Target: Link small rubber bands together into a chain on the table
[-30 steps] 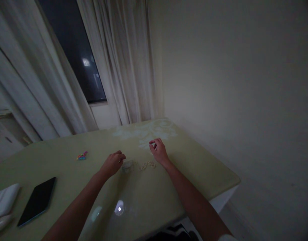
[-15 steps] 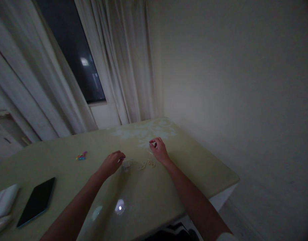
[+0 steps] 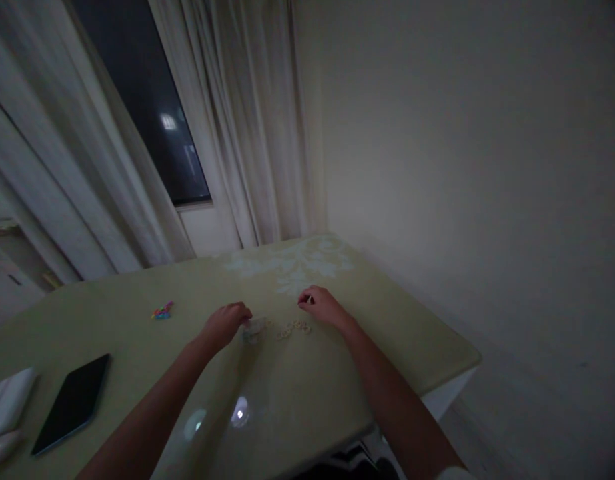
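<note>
My left hand (image 3: 228,323) is closed, its fingertips at the upper left corner of a small clear plastic container (image 3: 255,325) on the table. Whether that is a bag or a box, I cannot make out. To the right, my right hand (image 3: 323,305) is pinched just above the tabletop, with a tiny pale bit showing between thumb and finger. Between and below the hands lies a loose row of small cream-coloured rings (image 3: 295,328). One or two similar pieces (image 3: 270,323) lie at the container's right side.
A little heap of bright coloured pieces (image 3: 162,311) lies left of my left hand. Farther left are a dark tablet (image 3: 73,403), a white case-like object (image 3: 8,401) and a pale rounded object (image 3: 2,447). The glossy table (image 3: 297,407) meets a wall (image 3: 462,167) on the right.
My right hand has come down and a little nearer to the rings. My left hand has barely shifted at the clear container.
</note>
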The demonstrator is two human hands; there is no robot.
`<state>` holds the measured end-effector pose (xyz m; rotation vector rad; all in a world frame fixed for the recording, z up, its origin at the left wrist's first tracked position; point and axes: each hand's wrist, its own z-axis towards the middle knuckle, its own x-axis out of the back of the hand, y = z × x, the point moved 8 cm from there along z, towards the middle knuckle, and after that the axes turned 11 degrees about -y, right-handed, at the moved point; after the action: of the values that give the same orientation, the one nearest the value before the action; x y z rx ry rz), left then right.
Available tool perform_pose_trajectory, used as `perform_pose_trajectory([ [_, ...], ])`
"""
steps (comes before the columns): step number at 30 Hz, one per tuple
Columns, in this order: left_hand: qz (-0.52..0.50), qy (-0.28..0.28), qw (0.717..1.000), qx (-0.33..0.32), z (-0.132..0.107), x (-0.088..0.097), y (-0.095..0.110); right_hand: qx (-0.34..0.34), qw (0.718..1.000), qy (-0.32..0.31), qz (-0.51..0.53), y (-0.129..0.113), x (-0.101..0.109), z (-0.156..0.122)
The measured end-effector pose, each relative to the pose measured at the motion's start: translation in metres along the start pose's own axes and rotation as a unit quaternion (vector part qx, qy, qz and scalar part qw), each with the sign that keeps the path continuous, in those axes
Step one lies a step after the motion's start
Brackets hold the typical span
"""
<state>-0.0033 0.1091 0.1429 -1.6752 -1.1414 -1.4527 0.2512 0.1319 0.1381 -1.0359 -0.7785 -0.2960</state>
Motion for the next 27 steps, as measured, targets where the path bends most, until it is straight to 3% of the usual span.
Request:
perform_pose_trajectory([
  [10,0.031,-0.033,0.999,0.009,0.034,0.002,0.056,-0.053,0.992,-0.113,-0.032,-0.001,-0.036,-0.002],
  [15,0.034,-0.064,0.996,0.058,0.046,-0.002,0.055,-0.069,0.986,-0.145,-0.036,0.001,-0.045,-0.002],
  [20,0.022,-0.089,0.992,0.091,0.049,-0.005,0.052,-0.078,0.991,-0.107,-0.021,0.003,-0.032,-0.001],
  [27,-0.033,-0.040,0.996,0.076,0.046,-0.001,0.062,-0.059,0.990,-0.126,0.014,0.002,-0.025,-0.002],
])
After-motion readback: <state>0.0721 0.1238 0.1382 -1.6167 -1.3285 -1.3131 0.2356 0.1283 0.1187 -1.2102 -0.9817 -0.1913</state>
